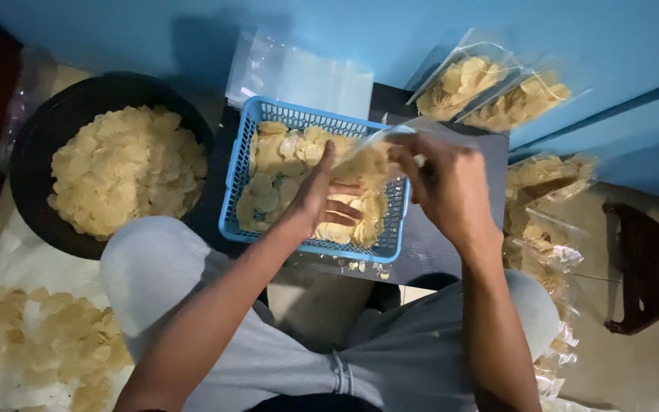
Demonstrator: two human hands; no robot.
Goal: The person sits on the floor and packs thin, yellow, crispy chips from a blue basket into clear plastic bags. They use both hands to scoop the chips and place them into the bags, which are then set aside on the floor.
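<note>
Blue wall (154, 23), tan floor (634, 366), dark wooden stool (654, 263) at right.
</note>
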